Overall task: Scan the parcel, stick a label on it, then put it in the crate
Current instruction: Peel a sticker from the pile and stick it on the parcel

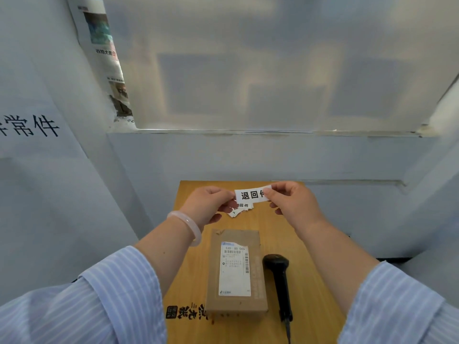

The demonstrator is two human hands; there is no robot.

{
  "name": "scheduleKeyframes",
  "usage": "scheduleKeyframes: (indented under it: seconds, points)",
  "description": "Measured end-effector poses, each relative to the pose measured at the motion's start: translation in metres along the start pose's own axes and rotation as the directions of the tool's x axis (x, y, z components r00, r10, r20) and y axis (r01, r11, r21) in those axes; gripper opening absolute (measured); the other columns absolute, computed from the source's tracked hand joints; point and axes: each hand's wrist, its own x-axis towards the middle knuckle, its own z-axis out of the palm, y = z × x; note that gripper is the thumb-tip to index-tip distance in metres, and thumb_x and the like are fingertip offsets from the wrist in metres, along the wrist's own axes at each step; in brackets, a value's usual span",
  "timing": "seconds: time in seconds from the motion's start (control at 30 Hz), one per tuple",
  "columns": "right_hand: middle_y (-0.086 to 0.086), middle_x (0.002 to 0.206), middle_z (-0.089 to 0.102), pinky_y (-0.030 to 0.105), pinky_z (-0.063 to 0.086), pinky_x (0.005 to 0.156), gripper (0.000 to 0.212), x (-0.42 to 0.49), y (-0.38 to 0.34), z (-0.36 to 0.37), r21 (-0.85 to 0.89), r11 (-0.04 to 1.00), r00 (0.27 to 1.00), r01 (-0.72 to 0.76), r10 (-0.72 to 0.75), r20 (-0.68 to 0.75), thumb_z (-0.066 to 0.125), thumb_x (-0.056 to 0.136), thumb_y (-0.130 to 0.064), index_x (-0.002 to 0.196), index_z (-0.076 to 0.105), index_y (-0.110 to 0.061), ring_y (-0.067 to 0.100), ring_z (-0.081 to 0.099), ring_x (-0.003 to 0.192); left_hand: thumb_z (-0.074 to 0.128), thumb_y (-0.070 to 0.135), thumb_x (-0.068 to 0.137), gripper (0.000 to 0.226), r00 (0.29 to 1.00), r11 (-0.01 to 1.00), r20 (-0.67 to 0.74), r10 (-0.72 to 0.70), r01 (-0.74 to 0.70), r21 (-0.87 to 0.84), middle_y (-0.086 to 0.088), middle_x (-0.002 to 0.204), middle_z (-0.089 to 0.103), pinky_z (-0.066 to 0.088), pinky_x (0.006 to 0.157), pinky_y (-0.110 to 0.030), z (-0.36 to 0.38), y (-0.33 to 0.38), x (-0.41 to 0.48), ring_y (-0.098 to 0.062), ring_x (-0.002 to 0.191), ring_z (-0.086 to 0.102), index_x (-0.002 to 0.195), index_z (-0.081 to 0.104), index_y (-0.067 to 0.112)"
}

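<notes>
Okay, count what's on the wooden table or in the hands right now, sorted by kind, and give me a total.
Parcel: 1
Scanner: 1
Label held in both hands: 1
Pile of spare labels on the table: 1, sheets too overlapped to count
Total: 4

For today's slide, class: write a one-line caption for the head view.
Both hands hold a label above the parcel and scanner.
</notes>
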Motion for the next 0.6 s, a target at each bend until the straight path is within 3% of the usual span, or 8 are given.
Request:
scheduleKeyframes:
  seconds: [0.6]
  points:
    - [-0.005, 0.085, 0.072, 0.027, 0.055, 0.069, 0.004, -0.0029, -0.0034, 0.0001, -0.024, 1.000, 1.000, 0.009, -0.009, -0.002, 0.067, 0.090, -0.026, 0.090, 0.066, -0.022, 0.009, 0.064, 0.072, 0.063, 0.020, 0.089, 0.013, 1.000, 1.000, 0.027, 0.000, -0.001, 0.013, 0.001, 0.084, 0.078, 0.049, 0.069, -0.027, -0.0011, -0.0014, 0.0020, -0.007, 0.069, 0.063, 0.093, 0.075, 0.015]
